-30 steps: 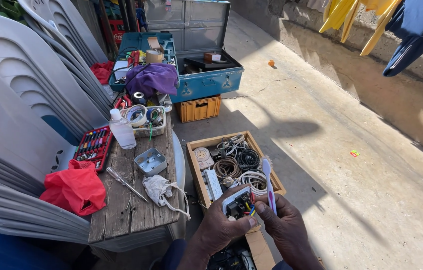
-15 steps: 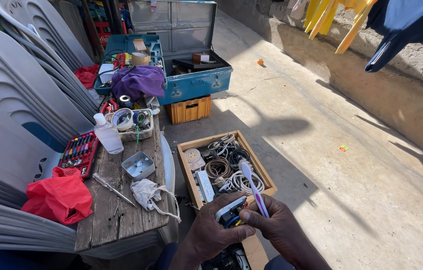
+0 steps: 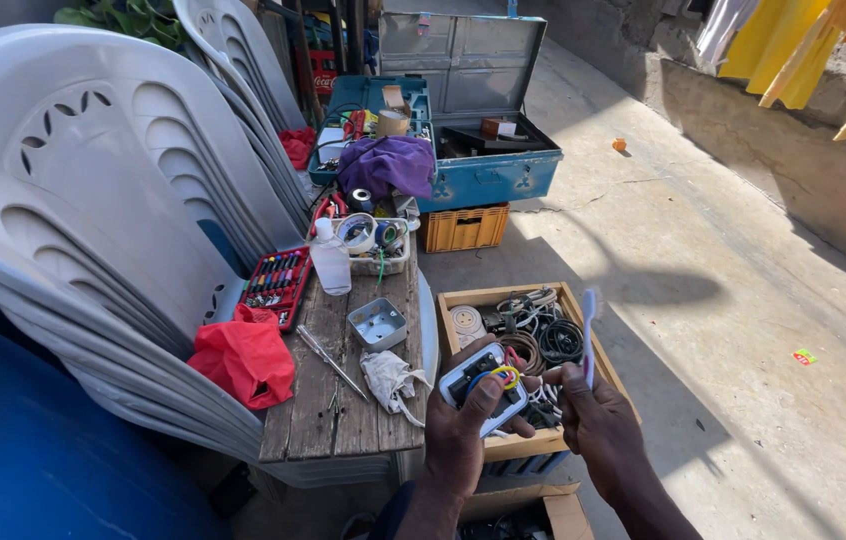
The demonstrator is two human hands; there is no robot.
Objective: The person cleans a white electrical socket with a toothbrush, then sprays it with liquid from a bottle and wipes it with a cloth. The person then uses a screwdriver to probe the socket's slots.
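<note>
Raised slightly, the left hand grips the socket box; the right hand pinches a toothbrush beside it.

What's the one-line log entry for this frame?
left hand: holds white electrical box with coloured wires | right hand: holds toothbrush upright | below: wooden crate of cables | beside: plank table
</note>
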